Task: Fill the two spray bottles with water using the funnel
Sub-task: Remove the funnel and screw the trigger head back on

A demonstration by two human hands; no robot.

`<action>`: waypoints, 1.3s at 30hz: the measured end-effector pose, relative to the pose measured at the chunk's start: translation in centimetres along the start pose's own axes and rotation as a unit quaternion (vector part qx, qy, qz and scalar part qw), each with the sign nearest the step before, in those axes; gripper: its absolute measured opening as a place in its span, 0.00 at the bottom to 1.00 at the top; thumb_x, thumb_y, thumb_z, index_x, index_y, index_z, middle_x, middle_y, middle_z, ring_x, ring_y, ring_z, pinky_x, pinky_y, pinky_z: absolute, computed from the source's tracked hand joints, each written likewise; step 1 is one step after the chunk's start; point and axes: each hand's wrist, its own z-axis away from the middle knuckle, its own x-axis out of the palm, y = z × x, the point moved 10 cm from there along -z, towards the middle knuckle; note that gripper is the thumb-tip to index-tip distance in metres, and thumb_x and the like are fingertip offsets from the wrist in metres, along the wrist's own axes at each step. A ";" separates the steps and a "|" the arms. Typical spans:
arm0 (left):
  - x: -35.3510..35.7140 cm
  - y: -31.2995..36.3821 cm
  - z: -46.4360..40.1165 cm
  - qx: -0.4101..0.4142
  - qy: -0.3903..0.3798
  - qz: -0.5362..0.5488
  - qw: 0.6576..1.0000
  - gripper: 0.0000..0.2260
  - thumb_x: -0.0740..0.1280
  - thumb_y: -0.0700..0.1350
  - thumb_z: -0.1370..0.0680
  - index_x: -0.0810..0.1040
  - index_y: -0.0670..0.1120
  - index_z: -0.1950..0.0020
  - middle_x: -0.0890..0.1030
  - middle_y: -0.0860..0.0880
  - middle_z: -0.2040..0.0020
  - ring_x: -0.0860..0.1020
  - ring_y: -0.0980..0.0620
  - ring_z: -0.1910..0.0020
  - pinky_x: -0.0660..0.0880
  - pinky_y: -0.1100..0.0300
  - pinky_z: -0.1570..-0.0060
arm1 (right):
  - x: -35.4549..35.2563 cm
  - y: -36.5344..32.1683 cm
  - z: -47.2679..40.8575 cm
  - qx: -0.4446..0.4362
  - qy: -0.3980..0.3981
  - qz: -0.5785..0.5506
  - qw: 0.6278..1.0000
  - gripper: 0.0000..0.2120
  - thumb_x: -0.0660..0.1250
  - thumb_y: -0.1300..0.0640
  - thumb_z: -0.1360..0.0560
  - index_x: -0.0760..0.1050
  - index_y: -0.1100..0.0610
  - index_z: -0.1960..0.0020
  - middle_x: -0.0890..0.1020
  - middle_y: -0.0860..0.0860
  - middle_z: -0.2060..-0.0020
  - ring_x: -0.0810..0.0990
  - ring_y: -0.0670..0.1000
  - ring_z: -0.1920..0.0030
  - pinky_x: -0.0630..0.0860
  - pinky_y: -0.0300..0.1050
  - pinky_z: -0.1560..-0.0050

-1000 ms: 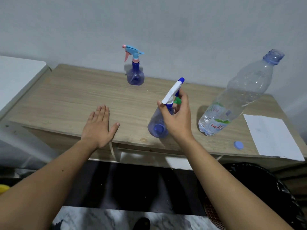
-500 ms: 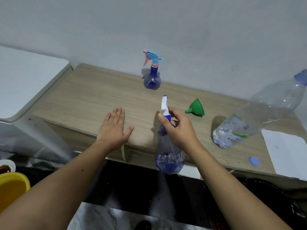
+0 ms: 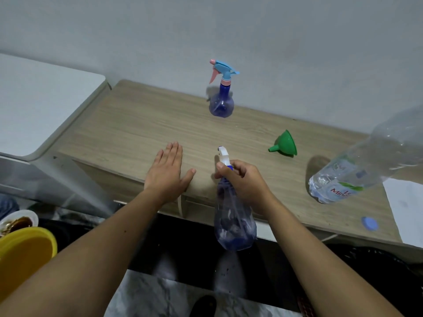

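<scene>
Gripping the sprayer neck, the right hand point(image 3: 246, 186) holds the bottle point(image 3: 233, 223) upright off the table point(image 3: 128, 124) edge; left hand point(image 3: 168, 173) lies flat, fingers spread, nearest.

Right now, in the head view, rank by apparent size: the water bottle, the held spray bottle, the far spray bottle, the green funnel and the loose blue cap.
1. water bottle, partly cut off
2. held spray bottle, though nearness to the camera enlarges it
3. far spray bottle
4. green funnel
5. blue cap
</scene>
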 end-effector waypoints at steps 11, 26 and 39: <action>-0.2 0.2 0.2 0.001 -0.005 -0.004 1.000 0.47 0.34 0.71 0.23 0.44 0.42 0.12 0.45 0.44 0.11 0.42 0.49 0.12 0.40 0.50 0.14 | -0.1 -0.1 0.7 -0.002 -0.002 -0.009 1.000 0.22 0.75 0.37 0.28 0.84 0.56 0.49 0.87 0.60 0.54 0.82 0.51 0.58 0.81 0.56 0.50; -0.1 0.1 0.2 0.003 0.006 0.001 1.000 0.46 0.35 0.71 0.22 0.45 0.42 0.12 0.47 0.44 0.11 0.43 0.48 0.12 0.41 0.50 0.14 | -1.8 -0.8 1.0 -0.012 0.043 0.024 0.999 0.19 0.75 0.37 0.29 0.83 0.52 0.51 0.87 0.52 0.58 0.86 0.54 0.58 0.84 0.59 0.50; -0.1 0.0 0.2 0.004 0.008 0.005 1.000 0.45 0.37 0.71 0.21 0.45 0.42 0.12 0.47 0.44 0.11 0.43 0.49 0.12 0.41 0.50 0.14 | -3.3 -1.5 1.2 -0.031 0.058 0.063 0.996 0.22 0.73 0.30 0.32 0.82 0.43 0.46 0.86 0.47 0.50 0.86 0.56 0.48 0.82 0.65 0.41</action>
